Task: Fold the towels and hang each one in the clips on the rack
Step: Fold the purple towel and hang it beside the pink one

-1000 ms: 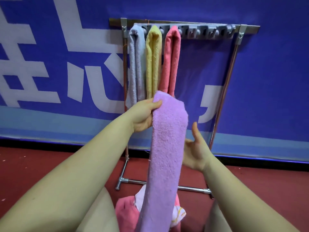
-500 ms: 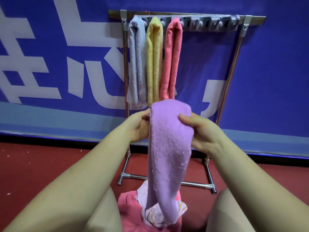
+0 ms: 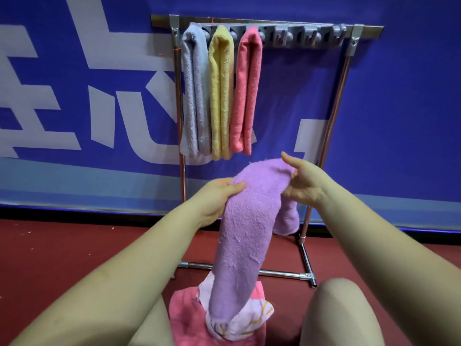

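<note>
A purple towel [image 3: 245, 236] folded into a long strip hangs between my hands, its top draped over and a short end falling behind on the right. My left hand [image 3: 219, 196] pinches its left top edge. My right hand [image 3: 303, 181] grips the top right fold. Ahead stands the metal rack [image 3: 336, 101] with a grey clip bar [image 3: 301, 36]. In the leftmost clips hang a grey towel [image 3: 195, 96], a yellow towel [image 3: 222, 96] and a coral towel [image 3: 245, 91]. The clips to the right are free.
A pile with a pink towel [image 3: 184, 310] and a white patterned towel [image 3: 254, 313] lies on the red floor [image 3: 50, 258] between my knees. A blue banner wall [image 3: 399, 108] stands right behind the rack. The rack's base bar [image 3: 282, 272] crosses the floor.
The towel's top has dropped lower and been bent over to the right. My right hand went from open beside the towel to gripping its top fold.
</note>
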Tool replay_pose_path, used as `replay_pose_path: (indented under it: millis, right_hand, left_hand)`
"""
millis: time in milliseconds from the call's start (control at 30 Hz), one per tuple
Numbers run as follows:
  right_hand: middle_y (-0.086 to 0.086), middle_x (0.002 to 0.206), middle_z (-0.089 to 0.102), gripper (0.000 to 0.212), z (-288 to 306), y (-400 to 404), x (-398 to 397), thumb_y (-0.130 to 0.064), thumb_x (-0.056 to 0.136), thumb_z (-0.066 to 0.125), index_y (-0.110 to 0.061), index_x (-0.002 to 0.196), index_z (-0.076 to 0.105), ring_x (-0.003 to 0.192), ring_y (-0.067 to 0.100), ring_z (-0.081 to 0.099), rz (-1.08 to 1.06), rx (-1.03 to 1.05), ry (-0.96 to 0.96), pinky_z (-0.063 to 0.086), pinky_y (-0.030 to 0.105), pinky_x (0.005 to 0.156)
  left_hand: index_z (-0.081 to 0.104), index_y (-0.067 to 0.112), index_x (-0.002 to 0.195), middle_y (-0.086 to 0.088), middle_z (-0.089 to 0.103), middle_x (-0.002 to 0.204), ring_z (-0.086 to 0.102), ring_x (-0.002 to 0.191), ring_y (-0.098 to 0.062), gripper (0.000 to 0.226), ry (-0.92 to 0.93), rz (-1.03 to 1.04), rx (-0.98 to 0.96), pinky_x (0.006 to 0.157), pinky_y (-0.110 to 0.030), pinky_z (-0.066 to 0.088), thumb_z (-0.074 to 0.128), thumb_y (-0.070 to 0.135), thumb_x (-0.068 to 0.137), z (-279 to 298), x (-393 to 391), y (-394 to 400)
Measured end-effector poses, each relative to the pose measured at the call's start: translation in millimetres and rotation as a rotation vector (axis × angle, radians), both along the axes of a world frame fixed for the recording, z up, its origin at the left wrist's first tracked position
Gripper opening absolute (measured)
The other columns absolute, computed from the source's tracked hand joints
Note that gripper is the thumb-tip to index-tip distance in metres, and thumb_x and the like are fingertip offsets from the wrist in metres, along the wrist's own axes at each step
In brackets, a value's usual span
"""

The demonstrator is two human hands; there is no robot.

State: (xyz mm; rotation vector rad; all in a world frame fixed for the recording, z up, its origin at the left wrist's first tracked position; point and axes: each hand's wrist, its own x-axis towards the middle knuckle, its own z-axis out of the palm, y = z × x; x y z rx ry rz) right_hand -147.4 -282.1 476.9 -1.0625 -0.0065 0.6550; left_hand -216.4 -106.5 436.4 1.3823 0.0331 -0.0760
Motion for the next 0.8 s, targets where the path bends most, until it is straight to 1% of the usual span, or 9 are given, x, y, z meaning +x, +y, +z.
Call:
replay_pose_path:
  millis: [133, 267, 333, 400, 500, 600, 667, 733, 800]
  right_hand:
    - [0.009, 0.057, 0.064, 0.032, -29, 2, -7, -0.036, 0.088, 0.058, -0.003, 0.084, 0.058, 0.054, 0.022, 0.068, 0.004, 0.078, 0.168, 0.058, 0.032, 0.055]
    - [0.008, 0.071, 0.057, 0.021, -36, 13, -11, 0.000, 0.073, 0.072, -0.003, 0.085, 0.054, 0.050, 0.017, 0.062, 0.000, 0.095, 0.190, 0.058, 0.026, 0.055]
    - [0.011, 0.082, 0.060, 0.005, -32, 18, -12, 0.005, 0.084, 0.058, 0.003, 0.088, 0.057, 0.049, 0.019, 0.066, -0.028, 0.056, 0.181, 0.057, 0.026, 0.056]
    - [0.012, 0.083, 0.061, 0.008, -27, 21, -15, 0.004, 0.089, 0.052, 0.005, 0.084, 0.059, 0.048, 0.019, 0.067, -0.045, 0.013, 0.159, 0.057, 0.027, 0.054]
    - [0.006, 0.076, 0.060, 0.011, -21, 22, -18, -0.016, 0.090, 0.059, -0.007, 0.084, 0.060, 0.054, 0.015, 0.065, 0.024, -0.275, 0.000, 0.058, 0.028, 0.056]
    - [0.004, 0.074, 0.060, 0.037, -15, 19, -9, -0.047, 0.090, 0.053, -0.010, 0.095, 0.059, 0.062, 0.017, 0.057, -0.028, -0.697, -0.279, 0.051, 0.029, 0.063]
    - [0.003, 0.079, 0.059, 0.040, -6, 23, 0, -0.051, 0.092, 0.046, -0.013, 0.097, 0.060, 0.068, 0.017, 0.053, -0.085, -0.747, -0.475, 0.047, 0.028, 0.067]
    - [0.000, 0.094, 0.060, 0.037, 4, 34, 6, -0.049, 0.095, 0.041, -0.020, 0.098, 0.062, 0.082, 0.015, 0.054, -0.021, -0.697, -0.624, 0.043, 0.027, 0.075]
    - [-0.004, 0.102, 0.063, 0.035, 13, 46, 9, -0.050, 0.095, 0.039, -0.026, 0.098, 0.065, 0.092, 0.013, 0.055, 0.107, -0.603, -0.620, 0.040, 0.029, 0.088]
  left_hand:
    - [0.057, -0.006, 0.111, -0.006, 0.068, 0.085, 0.067, 0.072, -0.010, 0.024, 0.012, 0.055, -0.011, 0.073, -0.023, 0.053, 0.041, 0.005, 0.097, 15, 11, 1]
    - [0.053, -0.004, 0.121, -0.007, 0.064, 0.092, 0.061, 0.082, -0.015, 0.030, 0.067, 0.087, 0.083, 0.078, -0.026, 0.048, 0.039, 0.009, 0.098, 19, 21, 7]
    - [0.053, -0.001, 0.122, -0.006, 0.064, 0.092, 0.060, 0.082, -0.014, 0.030, 0.094, 0.093, 0.147, 0.078, -0.027, 0.046, 0.040, 0.013, 0.099, 21, 22, 11]
    - [0.055, 0.001, 0.120, -0.006, 0.064, 0.091, 0.060, 0.082, -0.014, 0.028, 0.112, 0.104, 0.196, 0.078, -0.026, 0.047, 0.042, 0.014, 0.098, 24, 23, 15]
    - [0.059, -0.001, 0.114, -0.008, 0.064, 0.091, 0.060, 0.081, -0.016, 0.025, 0.133, 0.132, 0.237, 0.077, -0.028, 0.047, 0.048, 0.013, 0.096, 30, 27, 23]
    - [0.063, 0.006, 0.090, -0.002, 0.068, 0.074, 0.063, 0.064, -0.009, 0.013, 0.141, 0.079, 0.295, 0.060, -0.018, 0.051, 0.053, 0.013, 0.093, 39, 25, 29]
    - [0.063, 0.011, 0.084, 0.006, 0.068, 0.061, 0.063, 0.053, -0.002, 0.013, 0.157, -0.016, 0.360, 0.050, -0.013, 0.048, 0.053, 0.013, 0.093, 49, 24, 32]
    - [0.063, 0.014, 0.082, 0.009, 0.067, 0.059, 0.061, 0.053, -0.001, 0.016, 0.182, -0.133, 0.418, 0.052, -0.014, 0.046, 0.051, 0.014, 0.093, 59, 25, 34]
    - [0.063, 0.014, 0.083, 0.008, 0.066, 0.063, 0.060, 0.055, -0.002, 0.016, 0.196, -0.197, 0.457, 0.055, -0.015, 0.045, 0.050, 0.015, 0.092, 70, 27, 35]
